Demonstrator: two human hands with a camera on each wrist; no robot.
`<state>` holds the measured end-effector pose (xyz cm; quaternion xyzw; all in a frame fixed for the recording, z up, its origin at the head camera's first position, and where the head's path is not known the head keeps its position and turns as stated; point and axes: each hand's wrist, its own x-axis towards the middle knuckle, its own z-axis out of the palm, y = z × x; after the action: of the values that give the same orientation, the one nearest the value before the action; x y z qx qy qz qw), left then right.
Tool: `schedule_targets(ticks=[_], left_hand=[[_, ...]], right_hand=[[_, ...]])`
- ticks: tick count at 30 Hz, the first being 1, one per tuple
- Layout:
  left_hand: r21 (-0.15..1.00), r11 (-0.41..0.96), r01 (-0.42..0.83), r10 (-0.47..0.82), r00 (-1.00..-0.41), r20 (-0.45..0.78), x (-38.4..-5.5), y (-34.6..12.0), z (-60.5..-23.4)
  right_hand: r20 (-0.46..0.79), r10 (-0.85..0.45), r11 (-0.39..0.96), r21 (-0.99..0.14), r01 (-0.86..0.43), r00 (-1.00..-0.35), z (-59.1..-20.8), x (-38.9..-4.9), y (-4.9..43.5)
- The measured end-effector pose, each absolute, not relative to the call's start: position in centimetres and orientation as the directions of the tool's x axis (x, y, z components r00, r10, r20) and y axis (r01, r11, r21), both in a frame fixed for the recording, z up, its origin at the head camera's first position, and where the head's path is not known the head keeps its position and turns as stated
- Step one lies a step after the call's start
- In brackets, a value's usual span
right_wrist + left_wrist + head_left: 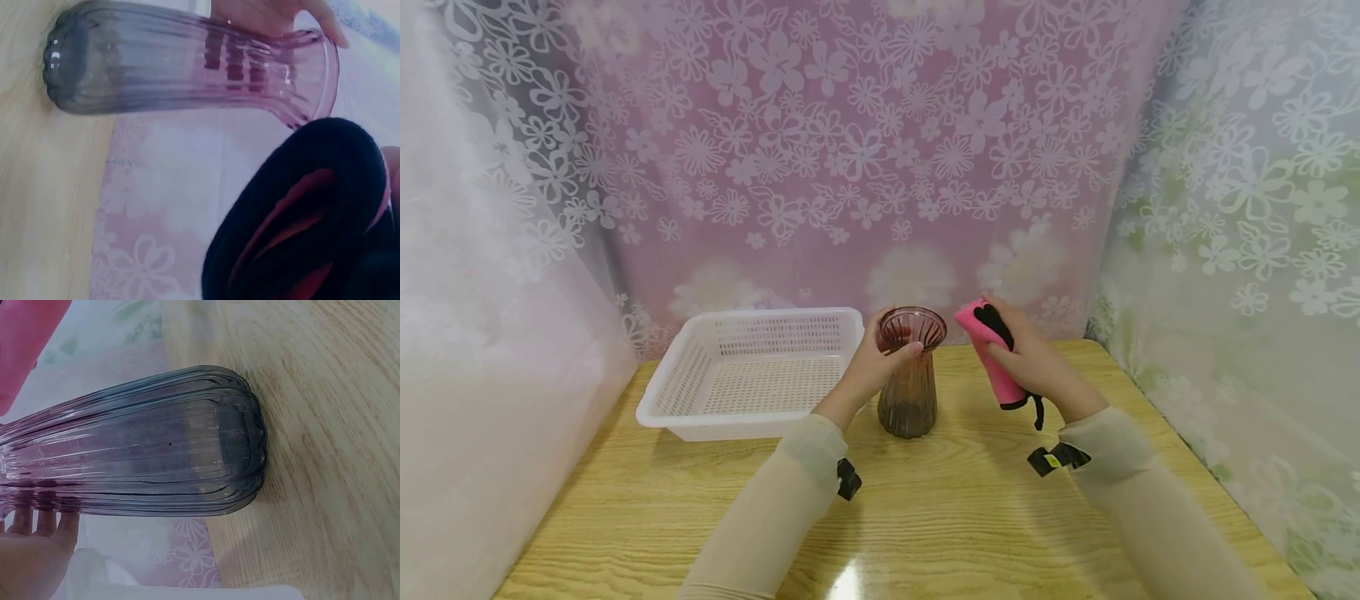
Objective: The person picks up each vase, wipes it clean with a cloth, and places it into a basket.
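Note:
A ribbed glass vase, purple-pink at its flared rim and greyish at its base, stands upright on the table. My left hand grips it round the neck, thumb at the front just below the rim; the fingers show behind the glass in the left wrist view. To the right of the vase, my right hand holds a pink fabric sleeve with black edging and a dangling black cord, raised above the table and tilted. In the right wrist view, the black-edged end of the sleeve looks folded and flattened.
A white perforated plastic basket sits left of the vase, near the left forearm. The wood-grain table is bounded by a pink floral curtain behind and pale floral curtains on both sides. Each wrist wears a black strap.

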<state>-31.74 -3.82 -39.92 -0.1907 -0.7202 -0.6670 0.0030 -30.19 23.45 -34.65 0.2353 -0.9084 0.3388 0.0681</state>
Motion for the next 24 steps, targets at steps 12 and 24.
schedule_targets(ticks=[12,24], left_hand=[[0.963,0.027,0.267,0.269,-0.930,0.250,-31.8,-3.8,-40.0],[0.961,0.022,0.274,0.279,-0.925,0.257,-31.7,-3.9,-39.7]], right_hand=[[0.530,-0.118,0.468,-0.716,-0.518,-0.839,-36.7,-30.1,20.4],[0.552,0.056,0.287,-0.807,-0.516,-0.832,-36.9,-27.5,15.3]])
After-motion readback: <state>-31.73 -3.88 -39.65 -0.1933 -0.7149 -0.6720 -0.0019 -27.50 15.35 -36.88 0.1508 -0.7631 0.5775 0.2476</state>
